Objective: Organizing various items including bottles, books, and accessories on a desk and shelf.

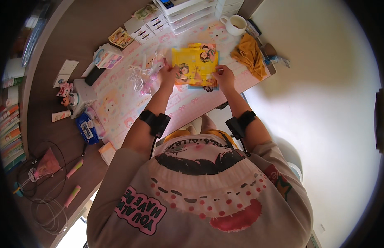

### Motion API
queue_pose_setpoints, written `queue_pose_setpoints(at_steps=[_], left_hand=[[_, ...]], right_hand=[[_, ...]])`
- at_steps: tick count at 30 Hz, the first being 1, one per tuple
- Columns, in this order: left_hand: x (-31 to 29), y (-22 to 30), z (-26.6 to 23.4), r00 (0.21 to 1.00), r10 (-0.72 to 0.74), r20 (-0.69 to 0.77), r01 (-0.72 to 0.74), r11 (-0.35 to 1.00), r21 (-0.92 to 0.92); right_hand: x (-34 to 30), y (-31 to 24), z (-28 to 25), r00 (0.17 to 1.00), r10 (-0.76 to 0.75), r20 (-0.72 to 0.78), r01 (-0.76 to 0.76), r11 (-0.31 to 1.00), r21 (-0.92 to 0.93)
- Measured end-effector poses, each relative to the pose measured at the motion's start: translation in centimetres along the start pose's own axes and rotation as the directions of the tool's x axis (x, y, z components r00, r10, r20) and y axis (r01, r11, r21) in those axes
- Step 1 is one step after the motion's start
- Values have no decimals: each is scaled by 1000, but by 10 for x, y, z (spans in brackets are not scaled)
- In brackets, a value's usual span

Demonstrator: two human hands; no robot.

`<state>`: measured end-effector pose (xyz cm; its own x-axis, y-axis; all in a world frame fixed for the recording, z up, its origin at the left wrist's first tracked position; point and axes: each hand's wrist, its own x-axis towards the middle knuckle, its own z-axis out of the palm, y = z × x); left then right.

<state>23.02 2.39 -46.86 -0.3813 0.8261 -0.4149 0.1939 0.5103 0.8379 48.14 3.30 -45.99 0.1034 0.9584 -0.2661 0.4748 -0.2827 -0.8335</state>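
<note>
Person at near edge of surface. Yellow packet, figures printed on face: right half of surface, between near and far edges; whether lifted, cannot tell. Left hand: fingers closed on packet's left side. Right hand: fingers pinching packet's right side. Blue-edged item: beneath packet, mostly covered. Tangled clear cord: left of left hand. Mustard cloth: at right edge. White mug: near far right corner. White drawer unit: along far edge.
</note>
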Motion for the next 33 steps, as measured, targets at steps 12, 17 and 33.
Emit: queue_pose_setpoints(at_steps=[12, 17, 33], left_hand=[[2, 19, 26, 976, 210, 57, -213, 976, 54], [6, -13, -7, 990, 135, -26, -137, 984, -115], [-32, -3, 2, 972, 230, 43, -231, 973, 23]], right_hand=[[-9, -16, 14, 977, -212, 21, 213, 966, -147], [-14, -4, 13, 933, -353, 76, 350, 936, 49], [-17, 6, 18, 997, 15, -77, -17, 1000, -18]])
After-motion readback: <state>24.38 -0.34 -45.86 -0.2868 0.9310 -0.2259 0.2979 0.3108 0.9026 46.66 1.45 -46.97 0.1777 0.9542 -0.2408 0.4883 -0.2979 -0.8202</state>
